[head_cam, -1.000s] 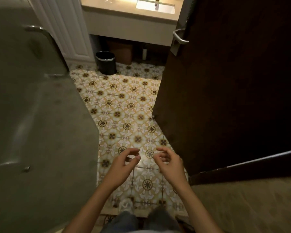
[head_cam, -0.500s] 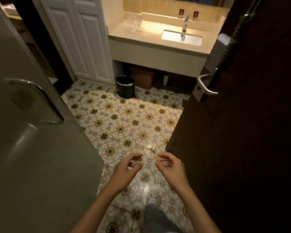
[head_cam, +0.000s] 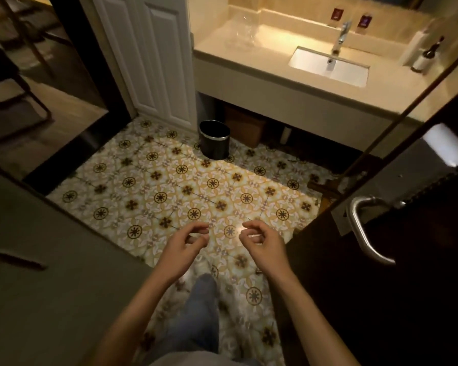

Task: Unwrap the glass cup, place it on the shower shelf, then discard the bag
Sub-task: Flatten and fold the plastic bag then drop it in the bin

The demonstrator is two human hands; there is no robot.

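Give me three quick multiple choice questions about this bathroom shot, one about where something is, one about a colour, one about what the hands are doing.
1. Where does the bin stand?
A. on the floor by the white door
B. on the counter
C. in the sink

2. What colour is the bin?
A. white
B. black with a metal rim
C. red

3. What are the left hand and right hand doing?
A. gripping the door handle
B. holding a cup
C. loosely curled, holding nothing

Answers: 1 A, it stands on the patterned tiles beside the white door. 2 B, dark body, shiny band. 3 C, both hover over the floor, empty.
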